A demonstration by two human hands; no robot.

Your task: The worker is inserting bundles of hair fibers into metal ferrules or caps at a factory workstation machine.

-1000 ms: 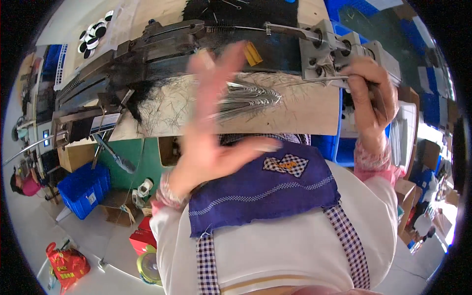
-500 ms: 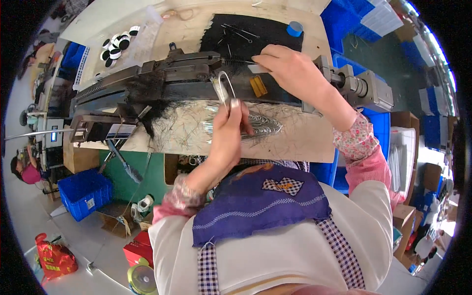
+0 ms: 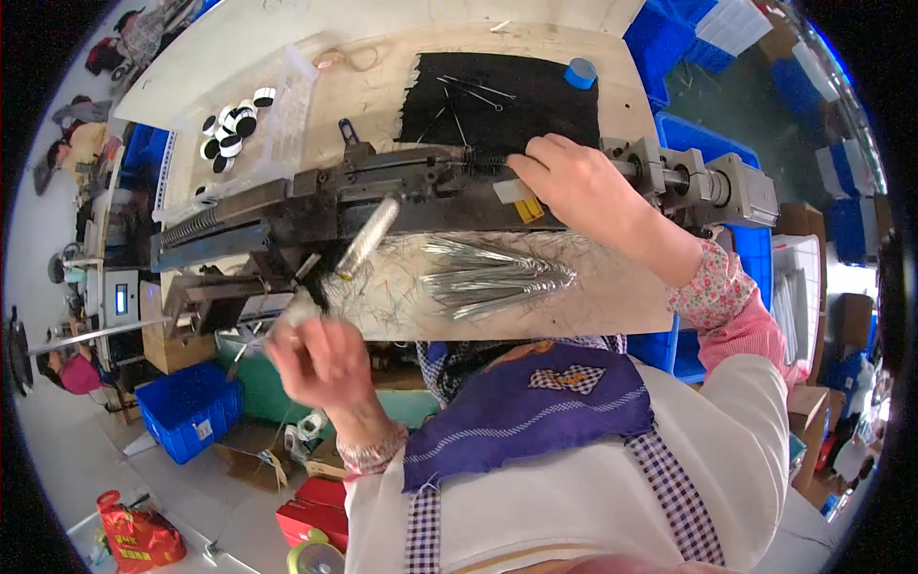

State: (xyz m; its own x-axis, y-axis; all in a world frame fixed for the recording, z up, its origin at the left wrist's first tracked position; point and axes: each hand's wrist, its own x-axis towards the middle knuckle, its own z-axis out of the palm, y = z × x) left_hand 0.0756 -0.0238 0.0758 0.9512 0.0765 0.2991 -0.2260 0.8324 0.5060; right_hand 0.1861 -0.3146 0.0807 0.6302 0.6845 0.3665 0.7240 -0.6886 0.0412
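Note:
My right hand is at the long dark metal machine, fingers closed in a pinch at the end of a black-bristled wire brush. A small whitish plate and a yellow block sit just under those fingers. Smeared by motion, my left hand is off the bench's front edge, below the machine's front bracket; whether it holds anything is unclear. Between the hands, a silver-wrapped lever handle slants down from the machine. Bent silver wires lie in a bundle on the bench.
Behind the machine, a black cloth carries thin metal rods and a blue round roll. At back left, a clear tray holds black-and-white round pieces. A motor closes the machine's right end. Blue bins stand below.
My left hand has moved left and toward me, away from the lever handle, and the wire loop seen there is out of sight. The handle now slants the other way. My right hand keeps its pinch.

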